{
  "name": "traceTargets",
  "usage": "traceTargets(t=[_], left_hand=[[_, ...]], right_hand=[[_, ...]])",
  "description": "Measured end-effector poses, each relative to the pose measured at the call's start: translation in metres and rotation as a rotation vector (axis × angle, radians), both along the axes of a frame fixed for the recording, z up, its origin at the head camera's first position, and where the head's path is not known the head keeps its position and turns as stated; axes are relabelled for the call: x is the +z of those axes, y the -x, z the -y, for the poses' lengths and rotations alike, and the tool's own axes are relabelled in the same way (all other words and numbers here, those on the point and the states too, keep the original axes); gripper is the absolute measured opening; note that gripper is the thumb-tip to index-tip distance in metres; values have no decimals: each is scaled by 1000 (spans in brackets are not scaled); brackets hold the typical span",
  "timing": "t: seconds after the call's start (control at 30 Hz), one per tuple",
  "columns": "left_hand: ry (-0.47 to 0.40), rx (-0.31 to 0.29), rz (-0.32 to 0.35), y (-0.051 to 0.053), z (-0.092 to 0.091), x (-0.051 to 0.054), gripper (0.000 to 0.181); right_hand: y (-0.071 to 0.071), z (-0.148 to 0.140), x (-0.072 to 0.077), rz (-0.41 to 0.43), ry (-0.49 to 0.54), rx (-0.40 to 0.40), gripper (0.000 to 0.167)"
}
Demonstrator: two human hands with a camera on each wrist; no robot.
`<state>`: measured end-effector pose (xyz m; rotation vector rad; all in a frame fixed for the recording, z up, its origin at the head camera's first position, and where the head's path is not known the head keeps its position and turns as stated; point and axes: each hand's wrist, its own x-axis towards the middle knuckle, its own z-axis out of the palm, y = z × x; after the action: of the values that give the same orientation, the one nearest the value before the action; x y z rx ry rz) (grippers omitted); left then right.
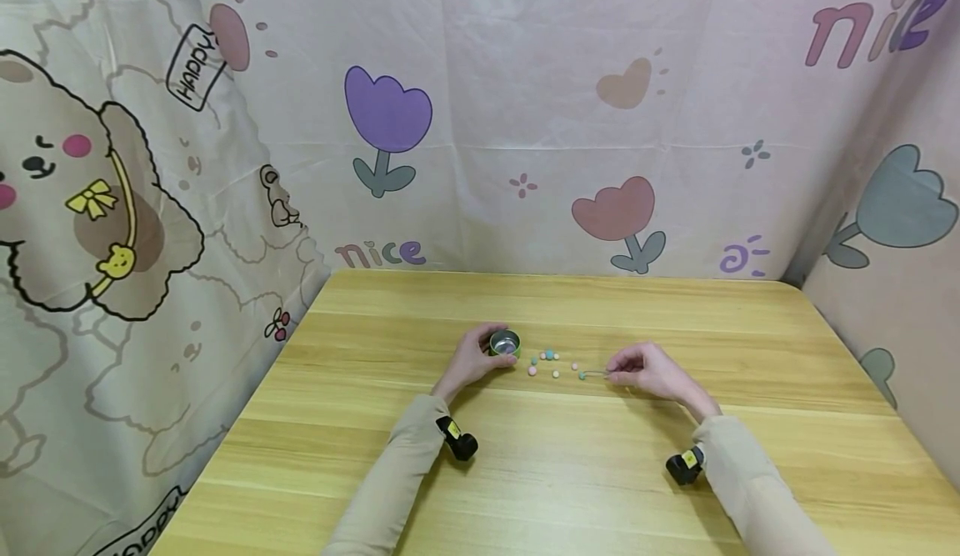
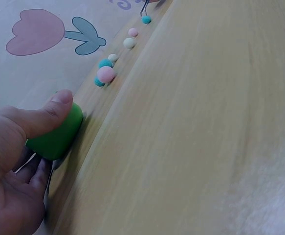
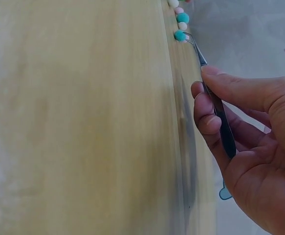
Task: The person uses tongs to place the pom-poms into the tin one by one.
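My left hand [image 1: 480,356] grips a small round tin [image 1: 506,343], silver inside, its outside green [image 2: 64,134] in the left wrist view. The tin stands on the table with its opening up. In my right hand [image 1: 652,370] a pair of tweezers [image 3: 215,105] with bent tips is pinched between thumb and fingers. Those tips reach a teal pompom [image 3: 180,35]; whether they clasp it I cannot tell. Several more pompoms lie between the hands, among them a large pink pompom [image 2: 106,74] and a cream pompom [image 2: 129,43].
Both forearms lie over a light wooden table [image 1: 570,489]. A printed cloth [image 1: 510,122] hangs behind the far edge and along both sides. Each wrist carries a small black camera, such as the left camera [image 1: 459,441].
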<state>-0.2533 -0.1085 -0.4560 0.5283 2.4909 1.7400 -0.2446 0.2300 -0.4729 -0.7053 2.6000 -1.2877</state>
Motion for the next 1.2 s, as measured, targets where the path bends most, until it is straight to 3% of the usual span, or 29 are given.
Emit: traceTargets(t=[0.2,0.37,0.6,0.7,1.2], left_hand=[[8,7,-30,0,-1,0,60],[-2,-14,2,3,1,-2,62],[-2,27,2,21,-1,-31,64],[-2,34,-5,25,0,-37,64],[32,39,8,24,3,-36,65]], right_hand=[[1,0,0,3,-7,-2,11],[1,1,0,9,-10,-2,11],[1,2,1,16,-13,1,12],[0,2,2,22,-12,-2,13],[1,3,-1,-12,-27,-12,9]])
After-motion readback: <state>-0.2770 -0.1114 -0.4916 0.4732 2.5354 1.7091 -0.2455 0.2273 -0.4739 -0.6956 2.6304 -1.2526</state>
